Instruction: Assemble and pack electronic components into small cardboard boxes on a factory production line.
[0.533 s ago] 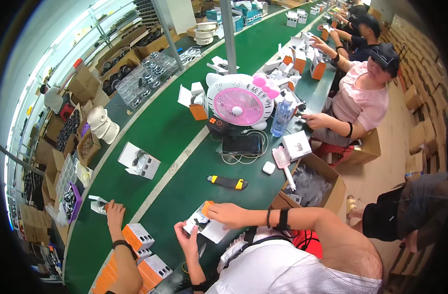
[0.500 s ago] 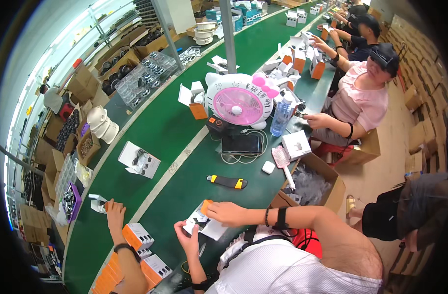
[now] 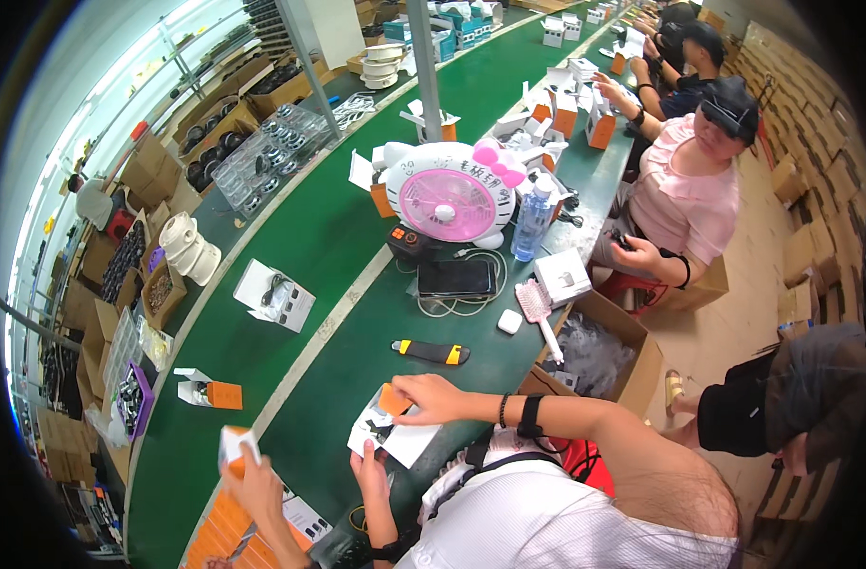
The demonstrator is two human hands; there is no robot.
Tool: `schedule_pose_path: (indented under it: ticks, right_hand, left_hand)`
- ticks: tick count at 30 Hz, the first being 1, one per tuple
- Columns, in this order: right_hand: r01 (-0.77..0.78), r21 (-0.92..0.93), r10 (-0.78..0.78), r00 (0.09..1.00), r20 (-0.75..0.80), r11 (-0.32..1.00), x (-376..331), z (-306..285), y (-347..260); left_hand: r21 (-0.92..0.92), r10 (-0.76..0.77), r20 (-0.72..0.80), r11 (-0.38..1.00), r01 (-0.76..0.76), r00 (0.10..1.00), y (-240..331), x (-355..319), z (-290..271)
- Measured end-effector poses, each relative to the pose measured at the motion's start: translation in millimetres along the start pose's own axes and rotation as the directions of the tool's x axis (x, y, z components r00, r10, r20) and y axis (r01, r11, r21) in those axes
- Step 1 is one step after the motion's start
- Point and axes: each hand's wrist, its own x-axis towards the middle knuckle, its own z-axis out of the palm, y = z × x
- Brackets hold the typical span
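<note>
My right hand (image 3: 255, 484) comes up from the lower edge, its fingers closed around a small orange-and-white box (image 3: 234, 451). The box is held above several orange boxes (image 3: 232, 531) laid side by side. A bit of my left hand (image 3: 219, 563) shows at the lower edge; its fingers are mostly cut off. Close to it is a thin grey strip (image 3: 243, 544) I cannot identify. Beyond my right hand, an orange-and-white box with a raised flap (image 3: 211, 391) lies on the green belt (image 3: 196, 455).
At right, a white-shirted co-worker's hands (image 3: 433, 398) hold an open white box (image 3: 414, 441). A yellow-and-black utility knife (image 3: 431, 352), a phone (image 3: 456, 279), a pink fan (image 3: 447, 201) and a bottle (image 3: 533, 220) stand or lie farther along. Another open white box (image 3: 273, 296) sits on the belt.
My right hand has let go of the flapped box on the belt and come back nearer. It now holds another box over the orange ones. The white-shirted co-worker's hands have barely moved.
</note>
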Motion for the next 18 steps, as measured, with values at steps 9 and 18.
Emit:
schedule_pose_path:
  ticks: [9, 18]
  right_hand:
    - [-0.159, 0.019, 0.160, 0.982, -0.102, 0.987, 14.3, 17.6, 9.0]
    - [-0.432, 0.803, 0.423, 0.870, 0.252, 0.411, -2.4, 21.0, 55.5]
  left_hand:
    - [-0.283, -0.065, 0.187, 0.952, 0.117, 0.980, -11.2, 5.6, -10.4]
    - [-0.285, -0.077, 0.203, 0.949, 0.134, 0.976, -9.4, 6.2, -5.0]
